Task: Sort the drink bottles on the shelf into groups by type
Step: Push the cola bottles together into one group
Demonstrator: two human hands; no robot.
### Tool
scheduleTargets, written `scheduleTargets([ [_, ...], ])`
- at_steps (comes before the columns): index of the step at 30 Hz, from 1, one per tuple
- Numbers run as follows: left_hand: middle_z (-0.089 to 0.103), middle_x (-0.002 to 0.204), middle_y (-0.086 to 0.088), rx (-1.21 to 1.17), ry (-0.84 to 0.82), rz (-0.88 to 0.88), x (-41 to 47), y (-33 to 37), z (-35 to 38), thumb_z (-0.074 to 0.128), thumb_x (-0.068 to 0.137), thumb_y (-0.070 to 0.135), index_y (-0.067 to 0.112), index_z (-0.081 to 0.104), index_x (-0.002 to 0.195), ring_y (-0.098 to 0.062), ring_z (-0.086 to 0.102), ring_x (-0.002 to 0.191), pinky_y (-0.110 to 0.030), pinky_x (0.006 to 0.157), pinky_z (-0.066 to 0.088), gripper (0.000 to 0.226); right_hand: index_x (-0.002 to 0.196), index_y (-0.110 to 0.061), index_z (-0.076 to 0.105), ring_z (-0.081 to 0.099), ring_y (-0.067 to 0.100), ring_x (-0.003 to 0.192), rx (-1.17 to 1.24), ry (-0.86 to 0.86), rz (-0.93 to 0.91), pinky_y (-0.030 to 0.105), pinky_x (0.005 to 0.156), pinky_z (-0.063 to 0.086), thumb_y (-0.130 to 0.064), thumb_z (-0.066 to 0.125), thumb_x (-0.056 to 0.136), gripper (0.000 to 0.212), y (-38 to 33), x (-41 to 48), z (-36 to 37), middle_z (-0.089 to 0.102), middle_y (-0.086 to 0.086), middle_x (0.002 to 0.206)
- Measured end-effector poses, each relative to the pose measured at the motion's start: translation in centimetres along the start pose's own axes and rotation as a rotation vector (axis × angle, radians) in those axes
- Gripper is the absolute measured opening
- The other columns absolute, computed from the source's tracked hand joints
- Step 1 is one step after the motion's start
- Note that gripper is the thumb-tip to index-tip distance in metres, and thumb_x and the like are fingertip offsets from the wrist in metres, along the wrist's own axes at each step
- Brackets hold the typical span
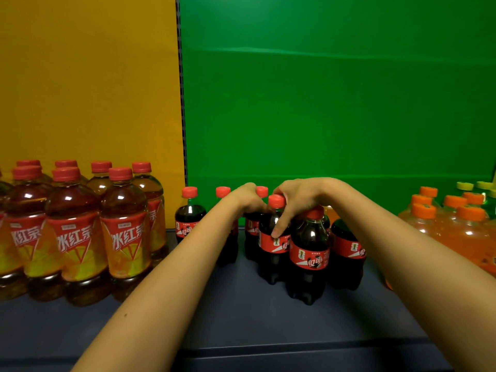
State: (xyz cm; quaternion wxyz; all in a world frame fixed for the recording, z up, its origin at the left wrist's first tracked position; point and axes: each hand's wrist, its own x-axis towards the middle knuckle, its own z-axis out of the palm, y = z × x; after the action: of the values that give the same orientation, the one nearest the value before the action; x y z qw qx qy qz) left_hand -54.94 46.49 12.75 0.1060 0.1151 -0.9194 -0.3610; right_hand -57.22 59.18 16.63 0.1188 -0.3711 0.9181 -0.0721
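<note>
Head view: the right hand [300, 204] is closing its grip on a cola bottle [272, 245] from above. The thumb [277, 226] is running down the front as far as the red label, and the other fingers are curling over the shoulder behind the cap. The bottle is standing upright on the shelf [241, 323], long axis vertical. It is sitting inside the cola group, pressed against the front cola bottle [308, 253] on its right and just in front of a rear cola bottle [252, 228].

The left hand [248, 200] is reaching in at neck height over that rear bottle, knuckles towards the camera. Its fingers are hidden behind the back of the hand, so I cannot tell whether its grip is clamped on the neck or only resting there. Both forearms are stretching forward and converging on the middle of the shelf.

The iced tea bottles [72, 232] are massing well to the left, and the orange soda bottles [456, 229] are standing to the right. The held bottle is already lying among its own kind. In my judgement any coming move is a short one, lifting straight up or nudging sideways, with the tight neighbours being what could tip.
</note>
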Motion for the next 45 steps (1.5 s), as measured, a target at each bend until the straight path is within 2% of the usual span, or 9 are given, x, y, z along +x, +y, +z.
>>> scheduleTargets([
  [9,0.055,0.121,-0.013,-0.102,0.247,0.16,-1.5,1.3,-4.6,0.074,0.075,0.029,0.004,0.046,0.12,-0.028,0.055,0.11,-0.039,0.096,0.045,0.059,0.076,-0.024,0.057,0.058,0.015,0.071,0.063,0.304,-0.153,0.024,0.059,0.042,-0.041,0.085,0.054,0.039,-0.5,-2.2,-2.2,0.064,-0.004,0.076],
  [13,0.056,0.118,-0.012,-0.194,0.34,0.244,-4.0,1.6,-8.0,0.073,0.076,0.032,0.008,0.05,0.117,-0.026,0.056,0.107,-0.04,0.097,0.046,0.053,0.085,-0.022,0.06,0.064,0.02,0.081,0.173,0.43,-0.213,0.034,0.073,0.048,-0.043,0.084,0.052,0.046,-1.2,-3.6,-2.8,0.07,0.001,0.085],
  [19,0.059,0.114,-0.01,-0.175,0.324,0.25,-9.4,-1.2,-11.1,0.068,0.079,0.034,0.01,0.051,0.116,-0.025,0.057,0.104,-0.044,0.096,0.046,0.047,0.103,-0.023,0.06,0.062,0.013,0.081,0.306,0.487,-0.224,0.029,0.072,0.046,-0.043,0.081,0.057,0.054,-3.4,-4.4,-0.5,0.067,-0.005,0.086],
  [26,0.06,0.106,-0.002,-0.052,0.301,0.186,-12.2,-6.9,-9.0,0.066,0.081,0.036,0.014,0.055,0.111,-0.019,0.056,0.098,-0.035,0.087,0.046,0.039,0.087,-0.03,0.055,0.061,0.017,0.081,0.254,0.461,-0.175,0.032,0.073,0.049,-0.044,0.081,0.055,0.043,-5.9,-2.4,5.9,0.067,-0.002,0.087],
  [28,0.062,0.108,-0.003,-0.014,0.309,0.167,-12.0,-8.3,-8.1,0.066,0.08,0.037,0.014,0.056,0.112,-0.021,0.057,0.101,-0.039,0.09,0.046,0.04,0.094,-0.03,0.057,0.062,0.018,0.083,0.275,0.454,-0.154,0.032,0.074,0.049,-0.044,0.081,0.056,0.047,-6.0,-1.7,6.9,0.068,0.0,0.089],
  [32,0.061,0.1,-0.001,-0.025,0.378,0.187,-11.5,-10.5,-6.2,0.064,0.082,0.036,0.013,0.055,0.107,-0.018,0.057,0.092,-0.032,0.077,0.045,0.035,0.107,-0.023,0.06,0.061,0.017,0.082,0.401,0.511,-0.131,0.034,0.078,0.05,-0.041,0.082,0.06,0.055,-5.9,-0.9,8.7,0.067,0.002,0.091],
  [34,0.062,0.099,0.0,-0.05,0.438,0.21,-11.5,-11.2,-5.1,0.06,0.085,0.038,0.014,0.053,0.108,-0.017,0.057,0.088,-0.03,0.074,0.044,0.034,0.108,-0.021,0.058,0.059,0.011,0.081,0.484,0.565,-0.146,0.024,0.073,0.048,-0.042,0.081,0.063,0.055,-5.9,-0.8,10.1,0.066,-0.002,0.094],
  [39,0.045,0.133,-0.004,-0.116,0.43,0.324,-12.3,-13.2,-2.2,0.05,0.089,0.04,0.012,0.031,0.135,-0.018,0.044,0.123,-0.029,0.1,0.037,0.057,0.119,-0.025,0.043,0.056,-0.004,0.094,0.766,0.632,-0.229,0.004,0.074,0.045,-0.026,0.076,0.073,0.057,-6.0,-1.3,14.6,0.055,-0.018,0.106],
  [45,0.04,0.141,-0.002,-0.109,0.352,0.297,-13.0,-16.5,-0.5,0.064,0.082,0.034,0.014,0.021,0.14,-0.018,0.042,0.128,-0.022,0.095,0.035,0.075,0.114,-0.036,0.041,0.049,-0.018,0.102,0.876,0.713,-0.221,0.005,0.081,0.045,-0.021,0.072,0.078,0.05,-5.6,-0.5,17.5,0.052,-0.022,0.111],
])
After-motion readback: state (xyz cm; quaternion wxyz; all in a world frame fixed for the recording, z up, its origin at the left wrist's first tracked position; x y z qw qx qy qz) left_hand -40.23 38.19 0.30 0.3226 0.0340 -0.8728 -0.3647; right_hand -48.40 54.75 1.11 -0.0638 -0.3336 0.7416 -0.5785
